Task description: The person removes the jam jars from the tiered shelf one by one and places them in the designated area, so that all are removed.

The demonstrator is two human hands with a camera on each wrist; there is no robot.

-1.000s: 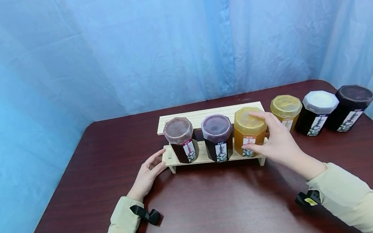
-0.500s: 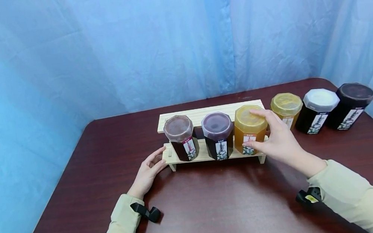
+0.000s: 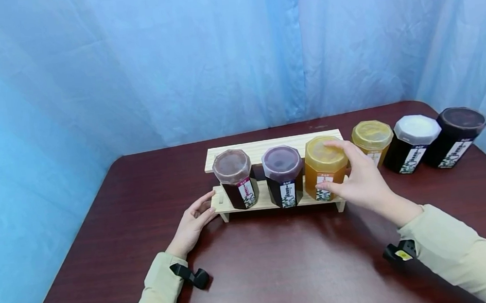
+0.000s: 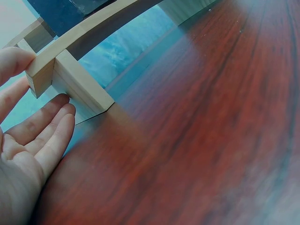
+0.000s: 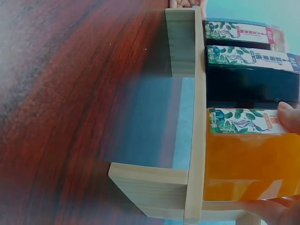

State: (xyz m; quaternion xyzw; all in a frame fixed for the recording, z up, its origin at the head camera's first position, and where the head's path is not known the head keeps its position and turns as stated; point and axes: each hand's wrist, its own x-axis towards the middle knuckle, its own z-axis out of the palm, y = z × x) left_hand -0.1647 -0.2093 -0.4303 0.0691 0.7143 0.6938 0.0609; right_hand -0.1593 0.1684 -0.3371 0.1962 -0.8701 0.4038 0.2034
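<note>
In the head view my right hand (image 3: pixel 360 179) grips a yellow-lidded jar (image 3: pixel 326 182) of orange contents, its thumb on the label side. This jar stands on the lower board of a two-level wooden rack (image 3: pixel 264 193), at the right end. To its left on the board stand a purple-lidded jar (image 3: pixel 282 167) and a brownish-lidded jar (image 3: pixel 233 169), both dark. My left hand (image 3: pixel 192 227) holds the rack's left end between thumb and fingers. In the left wrist view, other fingers (image 4: pixel 56 136) extend under the board, beside the rack's leg (image 4: pixel 79 79).
Right of the rack stand another yellow-lidded jar (image 3: pixel 372 139), a white-lidded dark jar (image 3: pixel 417 132) and a black-lidded jar (image 3: pixel 462 125). The rack's raised back board (image 3: pixel 264 148) lies behind the front jars. Blue curtains (image 3: pixel 216 61) border the dark red table (image 3: pixel 280 265).
</note>
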